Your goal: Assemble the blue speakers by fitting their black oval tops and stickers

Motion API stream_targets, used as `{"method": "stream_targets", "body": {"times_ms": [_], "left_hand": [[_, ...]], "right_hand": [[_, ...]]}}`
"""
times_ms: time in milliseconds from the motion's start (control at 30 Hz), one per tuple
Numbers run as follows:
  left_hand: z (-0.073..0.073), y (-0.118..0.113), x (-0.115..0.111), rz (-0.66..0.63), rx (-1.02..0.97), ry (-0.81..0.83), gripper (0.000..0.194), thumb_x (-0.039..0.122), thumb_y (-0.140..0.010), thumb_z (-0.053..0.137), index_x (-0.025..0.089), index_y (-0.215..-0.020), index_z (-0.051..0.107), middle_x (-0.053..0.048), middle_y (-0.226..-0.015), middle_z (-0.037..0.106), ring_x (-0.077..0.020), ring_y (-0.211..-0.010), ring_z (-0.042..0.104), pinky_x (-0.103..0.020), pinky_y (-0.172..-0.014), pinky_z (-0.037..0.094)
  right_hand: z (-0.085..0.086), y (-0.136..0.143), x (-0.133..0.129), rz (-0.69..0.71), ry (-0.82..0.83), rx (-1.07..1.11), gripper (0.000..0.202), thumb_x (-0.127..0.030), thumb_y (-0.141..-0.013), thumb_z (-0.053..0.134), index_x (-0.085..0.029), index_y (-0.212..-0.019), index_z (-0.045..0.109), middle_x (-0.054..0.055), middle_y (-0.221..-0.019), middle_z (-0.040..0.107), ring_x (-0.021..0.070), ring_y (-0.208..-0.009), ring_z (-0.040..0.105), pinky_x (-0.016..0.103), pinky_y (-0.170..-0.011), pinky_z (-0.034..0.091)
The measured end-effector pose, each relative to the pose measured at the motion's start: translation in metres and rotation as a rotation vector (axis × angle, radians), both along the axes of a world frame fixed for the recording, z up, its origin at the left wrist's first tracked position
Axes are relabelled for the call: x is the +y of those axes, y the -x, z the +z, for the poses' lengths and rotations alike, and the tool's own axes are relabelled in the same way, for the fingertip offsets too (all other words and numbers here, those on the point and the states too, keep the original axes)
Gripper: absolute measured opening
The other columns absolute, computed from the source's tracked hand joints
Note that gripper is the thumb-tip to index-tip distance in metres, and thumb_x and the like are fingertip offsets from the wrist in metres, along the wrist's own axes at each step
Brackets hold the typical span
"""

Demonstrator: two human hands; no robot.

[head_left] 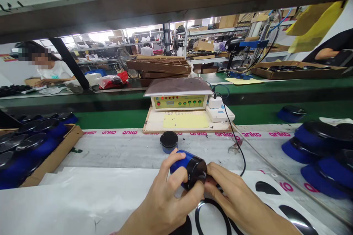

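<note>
My left hand is wrapped round a blue and black cylindrical device, which is tilted and has white lettering near its dark end. At that end, the closed fingers of my right hand touch the device; whatever they pinch is hidden. Below the hands a black ring lies on a white sheet. Just beyond the device stands a small round blue piece with a black top.
A cardboard tray of blue-black parts is at left; more parts stand at right. An electronic unit sits behind, its black cable trailing forward. Black cut shapes lie front right. Two people are across the line.
</note>
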State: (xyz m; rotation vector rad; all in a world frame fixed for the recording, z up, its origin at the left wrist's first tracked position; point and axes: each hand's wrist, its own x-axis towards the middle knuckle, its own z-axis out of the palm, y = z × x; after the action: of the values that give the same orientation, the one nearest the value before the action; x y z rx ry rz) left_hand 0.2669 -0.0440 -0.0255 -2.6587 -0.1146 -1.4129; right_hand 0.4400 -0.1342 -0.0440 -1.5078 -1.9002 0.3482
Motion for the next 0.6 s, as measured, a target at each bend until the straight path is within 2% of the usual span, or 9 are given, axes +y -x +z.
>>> {"method": "stream_targets", "body": {"times_ms": [133, 200, 267, 367, 433, 500, 533, 600], "left_hand": [[0.001, 0.0, -0.001, -0.006, 0.002, 0.003, 0.014, 0.003, -0.08, 0.059, 0.013, -0.089, 0.062, -0.006, -0.1, 0.037, -0.0237, -0.107, 0.05, -0.049, -0.099, 0.049], [-0.002, 0.001, 0.0, -0.017, 0.004, 0.061, 0.02, 0.005, -0.081, 0.061, 0.014, -0.099, 0.059, -0.006, -0.101, 0.037, -0.0254, -0.114, 0.048, -0.047, -0.101, 0.048], [-0.003, 0.003, 0.002, -0.008, 0.027, 0.189, 0.038, 0.013, -0.082, 0.064, 0.015, -0.117, 0.05, -0.01, -0.111, 0.037, -0.0265, -0.12, 0.046, -0.043, -0.099, 0.049], [-0.001, 0.005, 0.006, 0.047, 0.235, 0.386, 0.074, 0.03, -0.081, 0.068, 0.018, -0.14, 0.026, -0.016, -0.129, 0.04, -0.0273, -0.118, 0.049, -0.04, -0.093, 0.052], [0.005, 0.003, 0.01, 0.12, 0.325, 0.443, 0.076, 0.029, -0.08, 0.067, 0.021, -0.141, 0.023, -0.014, -0.129, 0.048, -0.0278, -0.116, 0.052, -0.042, -0.095, 0.051], [0.011, -0.003, 0.015, 0.211, 0.281, 0.489, 0.067, 0.024, -0.081, 0.065, 0.024, -0.137, 0.028, -0.01, -0.126, 0.054, -0.0264, -0.116, 0.053, -0.043, -0.096, 0.049], [0.013, -0.008, 0.018, 0.243, 0.26, 0.521, 0.064, 0.023, -0.08, 0.065, 0.024, -0.134, 0.031, -0.01, -0.127, 0.053, -0.0254, -0.116, 0.053, -0.041, -0.096, 0.048], [0.014, -0.022, 0.026, 0.265, 0.32, 0.56, 0.061, 0.027, -0.078, 0.068, 0.024, -0.129, 0.035, -0.009, -0.128, 0.053, -0.0242, -0.118, 0.051, -0.04, -0.099, 0.045]], "right_hand": [[0.003, -0.002, 0.0, 0.004, -0.095, -0.011, 0.015, -0.011, -0.094, 0.04, -0.022, -0.098, 0.049, 0.001, -0.083, 0.056, 0.0159, -0.074, 0.057, 0.027, -0.065, 0.046], [0.006, -0.003, 0.0, 0.009, -0.136, -0.021, 0.015, -0.012, -0.095, 0.039, -0.021, -0.094, 0.051, 0.001, -0.078, 0.056, 0.0147, -0.069, 0.056, 0.025, -0.061, 0.045], [0.01, -0.004, -0.001, 0.024, -0.173, -0.061, 0.017, -0.016, -0.097, 0.037, -0.019, -0.091, 0.052, 0.0, -0.074, 0.056, 0.0135, -0.063, 0.055, 0.024, -0.056, 0.042], [0.016, -0.007, -0.002, 0.044, -0.231, -0.214, 0.026, -0.02, -0.099, 0.035, -0.018, -0.081, 0.053, 0.0, -0.066, 0.055, 0.0124, -0.053, 0.051, 0.025, -0.05, 0.037], [0.021, -0.012, -0.004, -0.044, -0.327, -0.347, 0.028, -0.019, -0.099, 0.036, -0.017, -0.079, 0.055, 0.0, -0.061, 0.055, 0.0128, -0.05, 0.05, 0.027, -0.049, 0.034], [0.025, -0.02, -0.004, -0.227, -0.446, -0.447, 0.025, -0.02, -0.098, 0.038, -0.014, -0.086, 0.058, 0.001, -0.06, 0.056, 0.0135, -0.05, 0.052, 0.027, -0.05, 0.034], [0.027, -0.024, -0.004, -0.323, -0.462, -0.483, 0.025, -0.022, -0.099, 0.038, -0.013, -0.09, 0.06, 0.001, -0.062, 0.058, 0.0141, -0.052, 0.054, 0.028, -0.051, 0.034], [0.029, -0.032, -0.003, -0.425, -0.358, -0.54, 0.03, -0.025, -0.1, 0.036, -0.013, -0.091, 0.061, 0.003, -0.064, 0.062, 0.0155, -0.054, 0.058, 0.028, -0.051, 0.034]]}}
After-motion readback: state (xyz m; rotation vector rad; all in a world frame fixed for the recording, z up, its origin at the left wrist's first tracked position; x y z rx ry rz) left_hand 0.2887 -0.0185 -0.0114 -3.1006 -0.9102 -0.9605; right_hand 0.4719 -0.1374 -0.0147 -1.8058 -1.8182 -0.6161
